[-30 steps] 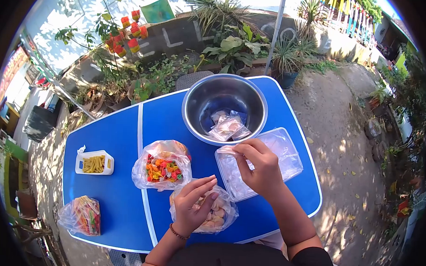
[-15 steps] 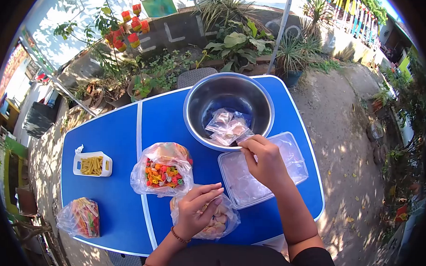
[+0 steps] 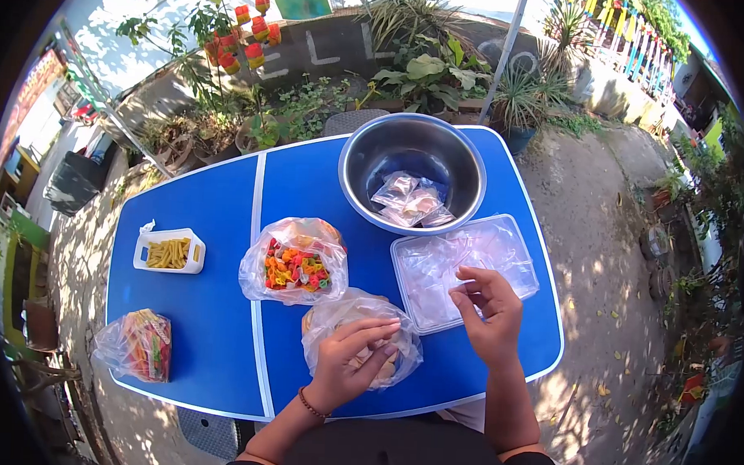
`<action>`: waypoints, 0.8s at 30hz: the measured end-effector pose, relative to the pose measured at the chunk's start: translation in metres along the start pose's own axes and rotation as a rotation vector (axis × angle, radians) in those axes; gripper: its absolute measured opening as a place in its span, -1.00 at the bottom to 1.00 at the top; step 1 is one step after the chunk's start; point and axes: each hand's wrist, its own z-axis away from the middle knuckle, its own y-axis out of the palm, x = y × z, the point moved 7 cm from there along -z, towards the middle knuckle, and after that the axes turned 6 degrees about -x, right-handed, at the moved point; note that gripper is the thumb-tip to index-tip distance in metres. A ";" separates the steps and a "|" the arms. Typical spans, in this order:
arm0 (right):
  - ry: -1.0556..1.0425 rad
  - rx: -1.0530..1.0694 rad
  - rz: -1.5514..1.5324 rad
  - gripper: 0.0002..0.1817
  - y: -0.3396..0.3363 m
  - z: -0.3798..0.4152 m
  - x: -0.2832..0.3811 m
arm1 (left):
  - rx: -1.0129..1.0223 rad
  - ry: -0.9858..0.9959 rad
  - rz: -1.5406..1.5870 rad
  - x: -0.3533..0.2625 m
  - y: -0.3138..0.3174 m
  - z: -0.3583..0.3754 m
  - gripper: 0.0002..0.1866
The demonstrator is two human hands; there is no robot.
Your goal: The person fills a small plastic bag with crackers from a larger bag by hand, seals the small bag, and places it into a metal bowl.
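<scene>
My left hand (image 3: 349,367) hovers over a clear bag of pale round pieces (image 3: 320,317), its fingers stretched and the thumb apart, with nothing visible between them. Over the right part of a clear plastic box (image 3: 423,304) is my right hand (image 3: 493,319), fingers loosely bent and a gap between thumb and forefinger. Thin clear plastic bags (image 3: 490,245) lie in that box. Several small filled packets (image 3: 414,199) rest in the steel bowl (image 3: 365,208) behind it. An open bag of colourful pieces (image 3: 297,267) stands left of the bowl.
At the left of the blue table (image 3: 205,325) are a white tub (image 3: 197,255) of yellowish sticks and a clear bag with red and yellow contents (image 3: 147,348). A metal pole (image 3: 505,57), potted plants and a low wall stand beyond the table.
My right hand has moved from the bowl's rim back toward me, over the box. The packet at its fingertips now lies in the bowl. The view has shifted slightly.
</scene>
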 end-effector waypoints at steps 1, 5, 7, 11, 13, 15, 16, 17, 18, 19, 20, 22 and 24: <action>0.096 0.002 -0.201 -0.70 -0.002 0.005 -0.006 | 0.012 -0.036 0.017 0.002 0.001 0.003 -0.62; 0.299 0.064 -0.679 -0.81 0.013 0.027 -0.016 | 0.097 -0.259 0.143 0.016 0.014 0.019 -0.58; 0.317 0.109 -0.781 -0.82 0.021 0.037 -0.018 | 0.191 -0.274 0.170 0.017 0.022 0.026 -0.54; 0.291 0.109 -0.809 -0.81 0.033 0.050 -0.016 | -0.012 -0.504 0.728 0.037 0.029 0.039 -0.57; 0.283 0.134 -0.714 -0.81 0.034 0.054 -0.014 | -0.078 -0.533 0.773 0.041 0.023 0.043 -0.59; 0.291 0.222 -0.570 -0.82 0.030 0.054 -0.012 | -0.175 -0.455 0.766 0.039 0.015 0.043 -0.61; 0.307 0.338 -0.466 -0.82 0.032 0.056 -0.009 | -0.227 -0.413 0.761 0.038 0.010 0.043 -0.62; 0.320 0.456 -0.361 -0.81 0.033 0.058 -0.006 | -0.279 -0.399 0.765 0.037 0.008 0.044 -0.64; 0.332 0.572 -0.255 -0.80 0.037 0.063 -0.005 | -0.330 -0.384 0.767 0.035 0.007 0.044 -0.65; 0.316 0.639 -0.198 -0.80 0.040 0.067 -0.007 | -0.380 -0.367 0.768 0.033 0.005 0.045 -0.66; 0.279 0.663 -0.160 -0.81 0.041 0.068 -0.003 | -0.378 -0.351 0.721 0.030 0.004 0.045 -0.68; 0.207 0.707 -0.083 -0.83 0.043 0.069 0.006 | -0.372 -0.322 0.629 0.026 0.002 0.045 -0.72; 0.114 0.553 -0.096 -0.83 0.037 0.065 0.013 | -0.291 -0.302 0.426 0.023 -0.003 0.049 -0.78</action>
